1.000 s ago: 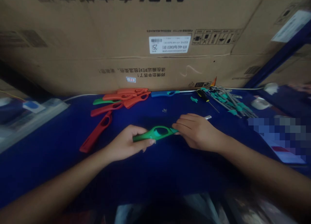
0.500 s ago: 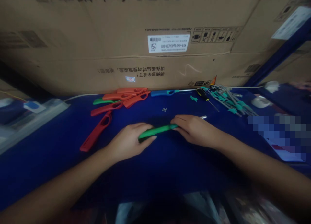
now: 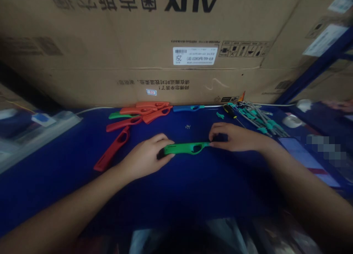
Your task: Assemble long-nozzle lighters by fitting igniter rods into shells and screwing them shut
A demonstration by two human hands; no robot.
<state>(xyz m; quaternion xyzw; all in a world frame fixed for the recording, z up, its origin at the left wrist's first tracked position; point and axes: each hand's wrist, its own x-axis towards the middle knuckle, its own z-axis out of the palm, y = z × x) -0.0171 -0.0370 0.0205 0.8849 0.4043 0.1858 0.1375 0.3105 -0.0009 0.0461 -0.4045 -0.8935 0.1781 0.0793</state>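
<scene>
Over the blue tabletop, a green long-reach lighter (image 3: 182,148) lies level between my two hands, its side and trigger opening showing. My left hand (image 3: 150,154) is closed around the dark butt end of its handle. At the other end, the thumb and forefinger of my right hand (image 3: 233,137) pinch the nozzle end just past the trigger opening. Whatever part of the nozzle lies behind those fingers is hidden. Beyond the lighter sits a little cluster of small screw-like metal pieces (image 3: 188,127).
Red and orange lighter handles (image 3: 146,110) lie at the back left, a blue lighter (image 3: 187,108) beside them. A screwdriver (image 3: 228,111) and a pile of metal rods with teal parts (image 3: 256,116) lie back right. A large cardboard box (image 3: 124,55) stands behind.
The lighter has turned so its side and trigger opening show. My right hand has shifted right towards its nozzle end, and its fingers have changed their grip. The camera view has shifted slightly.
</scene>
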